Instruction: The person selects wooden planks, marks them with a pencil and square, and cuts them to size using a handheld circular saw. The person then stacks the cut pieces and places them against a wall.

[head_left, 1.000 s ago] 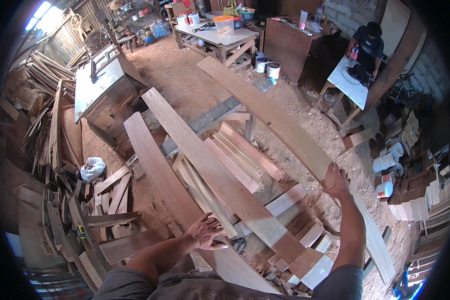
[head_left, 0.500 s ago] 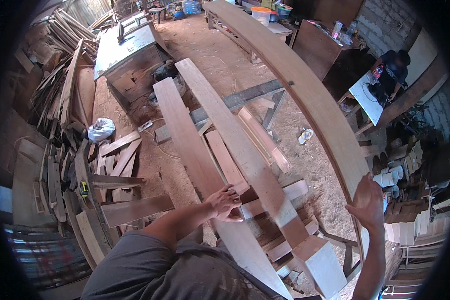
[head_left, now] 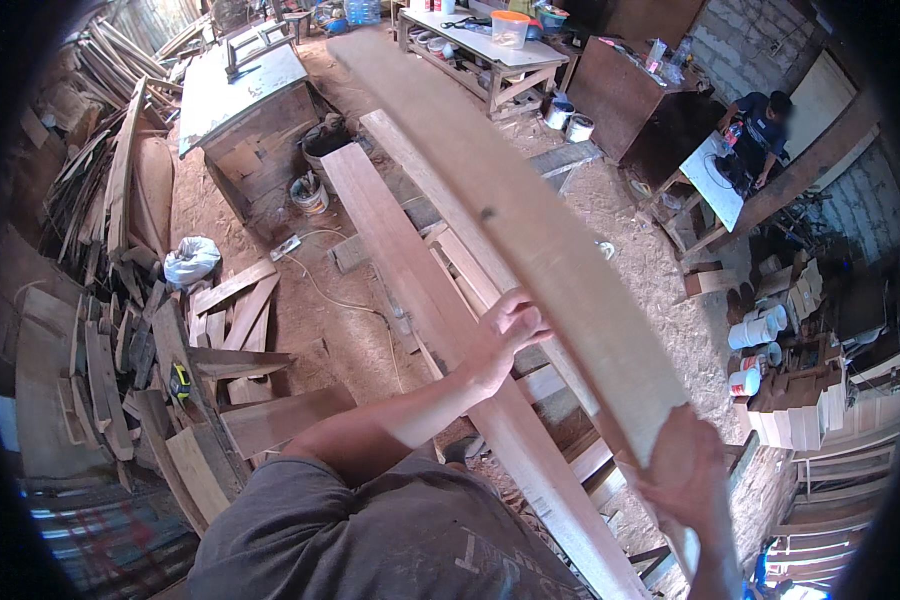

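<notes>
A long, wide plank (head_left: pixel 540 250) slants across the view from the far middle to the near right, blurred by motion. My right hand (head_left: pixel 685 470) grips its near part, thumb on the left edge and fingers over the right side. My left hand (head_left: pixel 510 335) is held up by the plank's left edge with fingers apart and loosely bent; whether it touches the edge I cannot tell. Below the left hand lies a reddish board (head_left: pixel 410 270). A narrower board (head_left: pixel 435 190) lies between the two, partly covered by the wide plank.
Scrap wood (head_left: pixel 235 320) is piled at left, near a white sack (head_left: pixel 191 261) and a tape measure (head_left: pixel 179 382). A worn cabinet (head_left: pixel 260 150) stands far left, a low bench (head_left: pixel 470 45) at the back. At right, a person (head_left: pixel 765 125) sits by a small table (head_left: pixel 712 180); white buckets (head_left: pixel 758 330) stand nearer.
The wide plank has swung left, over the boards, with my right hand gripping it. My left hand has left the reddish board and moved right and up toward the plank's edge.
</notes>
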Demonstrator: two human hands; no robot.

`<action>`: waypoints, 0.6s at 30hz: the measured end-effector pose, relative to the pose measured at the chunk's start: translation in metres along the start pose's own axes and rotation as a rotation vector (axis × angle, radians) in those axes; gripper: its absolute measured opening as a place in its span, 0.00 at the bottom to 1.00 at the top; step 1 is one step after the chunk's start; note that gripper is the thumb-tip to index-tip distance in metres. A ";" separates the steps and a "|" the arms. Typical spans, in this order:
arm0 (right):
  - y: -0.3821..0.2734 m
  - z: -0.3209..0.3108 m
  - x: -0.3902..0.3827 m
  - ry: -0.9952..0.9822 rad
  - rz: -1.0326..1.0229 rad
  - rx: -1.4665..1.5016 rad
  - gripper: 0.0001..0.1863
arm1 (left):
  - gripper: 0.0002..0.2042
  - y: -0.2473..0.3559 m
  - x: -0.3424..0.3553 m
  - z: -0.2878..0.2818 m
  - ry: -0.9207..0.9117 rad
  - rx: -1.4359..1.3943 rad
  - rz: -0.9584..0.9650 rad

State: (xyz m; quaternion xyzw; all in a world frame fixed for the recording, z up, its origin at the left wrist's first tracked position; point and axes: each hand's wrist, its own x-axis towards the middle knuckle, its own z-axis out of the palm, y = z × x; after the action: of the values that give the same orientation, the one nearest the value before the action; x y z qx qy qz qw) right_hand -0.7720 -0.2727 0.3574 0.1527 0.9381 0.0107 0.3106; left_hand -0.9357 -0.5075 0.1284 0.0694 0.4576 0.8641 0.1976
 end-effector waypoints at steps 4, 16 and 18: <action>-0.021 0.105 0.010 0.010 -0.068 0.194 0.74 | 0.37 -0.009 -0.036 -0.027 0.434 0.120 -0.309; -0.070 0.278 0.059 0.205 -0.121 0.335 0.55 | 0.25 -0.060 -0.057 -0.172 0.028 0.824 -0.766; -0.063 0.307 0.067 0.232 -0.085 0.411 0.53 | 0.26 -0.041 -0.047 -0.159 -0.264 1.184 -0.815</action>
State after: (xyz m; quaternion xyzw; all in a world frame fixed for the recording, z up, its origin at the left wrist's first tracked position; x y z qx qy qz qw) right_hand -0.6608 -0.3359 0.0641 0.1711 0.9555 -0.1762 0.1634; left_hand -0.9288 -0.6273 0.0073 0.0922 0.8100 0.3141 0.4865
